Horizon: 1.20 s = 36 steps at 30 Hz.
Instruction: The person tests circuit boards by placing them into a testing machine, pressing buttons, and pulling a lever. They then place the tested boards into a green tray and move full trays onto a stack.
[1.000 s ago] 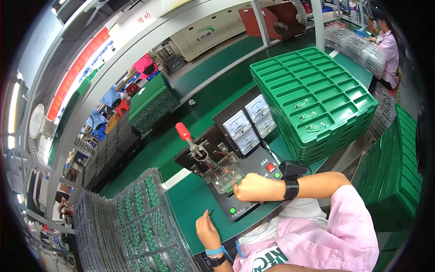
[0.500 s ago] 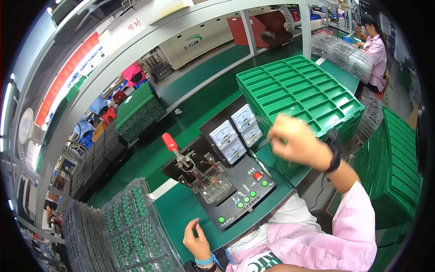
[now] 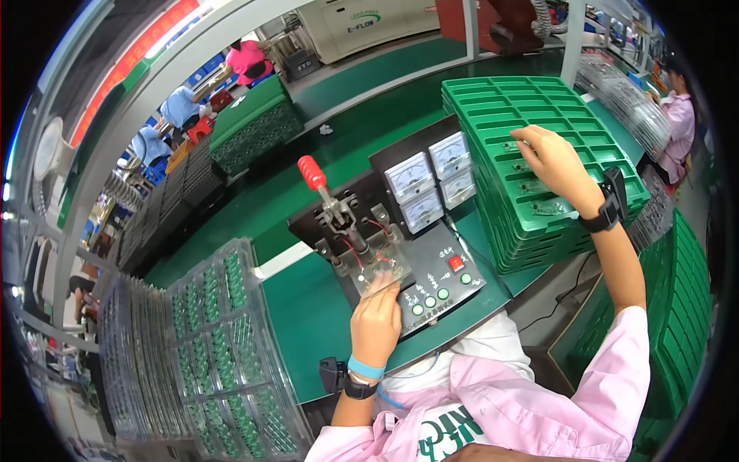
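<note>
My right hand (image 3: 556,168) is over the top green tray (image 3: 531,88) of a stack at the right, its fingers apart beside a small circuit board (image 3: 508,146). More small boards (image 3: 548,207) lie in nearby compartments. My left hand (image 3: 376,322) reaches onto the clear plate (image 3: 392,266) of a black test fixture. Its fingers are together and blurred at the tips, and whatever they hold is hidden. Above the plate stands a toggle clamp with a raised red handle (image 3: 311,172). Red wires run to the fixture beside it.
Four-sided panel meters (image 3: 409,179) stand behind the fixture's red switch (image 3: 456,263) and green buttons (image 3: 443,294). Clear trays of green circuit boards (image 3: 223,308) are stacked at the left. More green trays (image 3: 677,308) stand at the far right. Other people work beyond.
My left hand has moved from the table's front edge up onto the fixture. My right hand has gone from the tray's near edge to over its compartments. The view has shifted.
</note>
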Available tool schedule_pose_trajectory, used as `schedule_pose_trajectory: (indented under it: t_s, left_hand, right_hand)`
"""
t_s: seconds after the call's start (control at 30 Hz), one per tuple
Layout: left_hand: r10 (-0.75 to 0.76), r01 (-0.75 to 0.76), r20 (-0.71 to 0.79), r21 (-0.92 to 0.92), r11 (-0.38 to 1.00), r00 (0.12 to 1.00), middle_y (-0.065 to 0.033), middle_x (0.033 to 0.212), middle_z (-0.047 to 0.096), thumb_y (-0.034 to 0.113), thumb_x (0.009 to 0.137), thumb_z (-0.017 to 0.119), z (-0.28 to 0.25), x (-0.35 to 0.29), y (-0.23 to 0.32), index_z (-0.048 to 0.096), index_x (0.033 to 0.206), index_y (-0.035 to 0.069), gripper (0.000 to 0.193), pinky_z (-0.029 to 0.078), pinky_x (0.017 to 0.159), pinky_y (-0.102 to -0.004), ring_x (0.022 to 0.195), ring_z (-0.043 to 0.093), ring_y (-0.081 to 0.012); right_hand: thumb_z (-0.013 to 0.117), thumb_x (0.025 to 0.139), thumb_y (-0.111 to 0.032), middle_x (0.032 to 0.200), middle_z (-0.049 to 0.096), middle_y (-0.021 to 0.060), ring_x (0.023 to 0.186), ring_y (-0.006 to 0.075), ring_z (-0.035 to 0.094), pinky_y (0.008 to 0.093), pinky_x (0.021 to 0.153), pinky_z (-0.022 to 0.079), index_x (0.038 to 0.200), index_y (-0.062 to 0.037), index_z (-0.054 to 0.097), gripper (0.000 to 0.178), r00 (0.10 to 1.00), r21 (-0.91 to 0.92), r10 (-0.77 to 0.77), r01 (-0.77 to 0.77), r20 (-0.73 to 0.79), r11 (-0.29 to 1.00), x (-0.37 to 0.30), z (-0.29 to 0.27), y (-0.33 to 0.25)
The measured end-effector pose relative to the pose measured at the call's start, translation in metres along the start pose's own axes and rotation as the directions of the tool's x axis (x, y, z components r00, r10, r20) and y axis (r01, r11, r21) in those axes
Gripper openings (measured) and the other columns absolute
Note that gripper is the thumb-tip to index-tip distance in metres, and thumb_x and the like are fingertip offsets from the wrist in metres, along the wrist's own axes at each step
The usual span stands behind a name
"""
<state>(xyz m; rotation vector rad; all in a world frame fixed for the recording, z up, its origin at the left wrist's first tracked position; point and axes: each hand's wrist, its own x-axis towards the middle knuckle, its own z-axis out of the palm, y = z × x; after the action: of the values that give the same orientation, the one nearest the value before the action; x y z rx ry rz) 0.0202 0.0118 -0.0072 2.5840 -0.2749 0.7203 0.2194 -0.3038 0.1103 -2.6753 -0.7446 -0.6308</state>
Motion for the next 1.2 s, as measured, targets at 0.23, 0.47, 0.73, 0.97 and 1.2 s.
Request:
schedule_pose_trajectory:
  t_s: [0.23,0.47,0.73,0.97,1.2]
  left_hand:
    - [-0.072,0.07,0.073,0.026,0.997,0.995,-0.0214,0.126,0.057,0.021,0.083,0.067,0.009,-0.008,0.016,0.059,0.115,-0.004,0.042,0.042,0.101,-0.0442,0.125,0.051,-0.0329]
    - [-0.088,0.087,0.084,0.015,0.996,0.993,-0.021,0.134,0.05,0.037,0.081,0.07,0.01,-0.013,0.031,0.052,0.124,-0.004,0.062,0.035,0.104,-0.0497,0.131,0.043,-0.0337]
    - [-0.057,0.052,-0.075,-0.065,0.997,0.996,-0.0138,0.128,0.056,0.021,0.079,0.071,-0.003,-0.068,0.021,0.061,0.117,0.004,0.042,0.036,0.102,-0.0527,0.119,0.053,-0.0323]
    - [-0.173,0.159,-0.271,-0.073,0.985,0.947,-0.0178,0.128,0.053,0.014,0.078,0.071,-0.012,-0.032,-0.01,0.061,0.119,0.005,0.044,0.038,0.101,-0.0499,0.116,0.052,-0.0365]
    - [-0.215,0.199,-0.232,-0.093,0.976,0.949,-0.021,0.14,0.041,0.017,0.078,0.073,-0.01,-0.038,-0.019,0.053,0.131,0.007,0.057,0.035,0.104,-0.0511,0.127,0.04,-0.0415]
  right_hand:
    - [0.065,0.088,-0.019,0.13,0.052,0.0198,0.107,0.0349,0.058,0.0403,0.094,0.046,0.142,-0.0029,0.038,0.063,0.932,0.41,-0.322,0.363,-0.168,0.837,-0.007,-0.013,-0.137]
    - [0.066,0.087,-0.036,0.137,0.045,0.0261,0.123,0.0386,0.049,0.0424,0.104,0.037,0.143,0.0003,0.034,0.074,0.94,0.71,-0.34,0.241,-0.003,0.662,0.043,0.006,-0.217]
    - [0.073,0.079,-0.036,0.139,0.046,0.0242,0.131,0.0381,0.044,0.0497,0.108,0.031,0.139,0.0,0.042,0.077,0.889,0.882,-0.367,0.385,-0.274,0.273,-0.074,0.049,-0.199]
    - [0.065,0.084,-0.039,0.134,0.053,0.0226,0.13,0.0438,0.043,0.0524,0.11,0.029,0.127,0.0006,0.054,0.06,0.909,0.675,-0.407,0.243,0.092,0.697,-0.123,0.058,-0.145]
    - [0.075,0.076,-0.024,0.145,0.041,0.0189,0.13,0.0391,0.044,0.0515,0.105,0.036,0.136,-0.0032,0.047,0.069,0.843,0.672,-0.366,0.536,-0.393,0.511,-0.054,0.025,-0.195]
